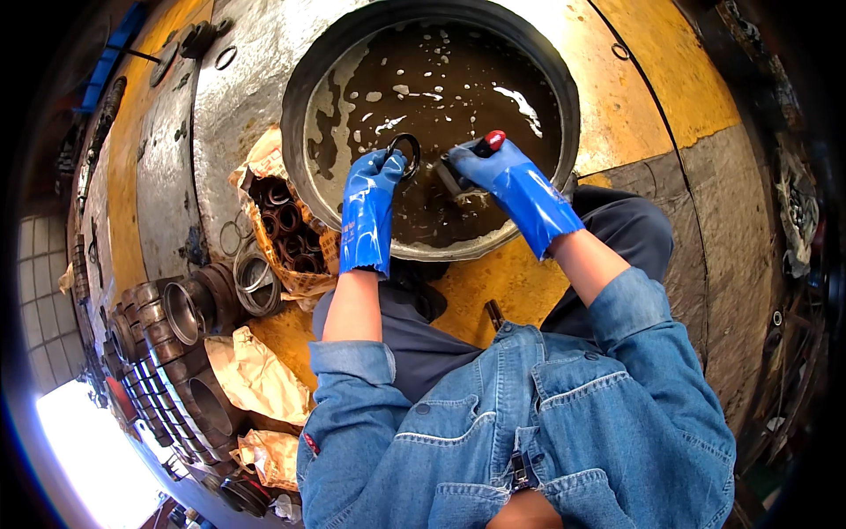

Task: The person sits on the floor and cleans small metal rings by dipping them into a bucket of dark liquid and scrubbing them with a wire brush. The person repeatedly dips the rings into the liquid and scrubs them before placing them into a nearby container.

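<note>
A wide, dark round tub (298, 99) of murky brown liquid (441, 97) with patches of foam stands in front of me. Both my hands wear blue rubber gloves and reach over its near side. Closed on a dark metal ring (417, 157), my left hand (368, 198) keeps it just above the liquid. My right hand (515, 181) grips a brush (455, 182) with a red handle end, its dark head pointing toward the ring. Brush and ring look apart. The liquid ripples below the brush head.
Left of the tub, an open paper bag (264, 159) holds several rusty rings. Nearby lie a stack of thin rings (256, 280), rows of metal cylinders (181, 313) and crumpled brown paper (256, 375). One small ring (620, 51) rests on the yellow floor at the far right.
</note>
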Demonstrator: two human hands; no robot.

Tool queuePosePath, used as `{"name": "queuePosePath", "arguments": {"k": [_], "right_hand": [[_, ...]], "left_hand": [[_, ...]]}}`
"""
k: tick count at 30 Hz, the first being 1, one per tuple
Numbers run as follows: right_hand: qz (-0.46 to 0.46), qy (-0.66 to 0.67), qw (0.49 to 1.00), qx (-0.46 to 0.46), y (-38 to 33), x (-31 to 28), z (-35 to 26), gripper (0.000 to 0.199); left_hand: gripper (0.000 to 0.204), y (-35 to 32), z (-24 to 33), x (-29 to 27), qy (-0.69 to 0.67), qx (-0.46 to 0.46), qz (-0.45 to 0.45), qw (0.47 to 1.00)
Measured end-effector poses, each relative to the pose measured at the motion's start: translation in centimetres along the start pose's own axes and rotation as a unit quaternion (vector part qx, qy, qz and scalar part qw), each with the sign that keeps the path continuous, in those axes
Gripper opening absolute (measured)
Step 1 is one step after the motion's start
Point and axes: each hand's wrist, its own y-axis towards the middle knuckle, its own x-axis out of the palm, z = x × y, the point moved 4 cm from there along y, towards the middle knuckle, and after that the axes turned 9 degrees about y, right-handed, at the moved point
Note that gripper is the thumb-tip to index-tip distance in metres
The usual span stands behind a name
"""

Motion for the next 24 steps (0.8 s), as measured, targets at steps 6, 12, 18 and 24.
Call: {"name": "queuePosePath", "arguments": {"k": [6, 12, 18, 24], "right_hand": [[-0.009, -0.171, 0.977, -0.128, -0.5, 3.5, -2.9, 0.032], [-0.028, -0.147, 0.973, -0.176, -2.4, 4.0, -3.9, 0.032], [0.112, -0.174, 0.97, -0.124, 1.0, 1.8, 0.2, 0.03], [0.059, 0.0, 0.989, -0.134, -1.6, -1.2, -0.4, 0.028]], "left_hand": [[0.031, 0.3, 1.1, 1.0, -0.004, -0.007, -0.037, 0.999], [0.032, -0.2, 0.7, 0.3, -0.068, -0.023, -0.04, 0.997], [0.019, 1.8, -0.4, 0.5, 0.146, 0.139, -0.033, 0.979], [0.014, -0.1, 2.4, 0.6, 0.452, 0.432, 0.1, 0.774]]}}
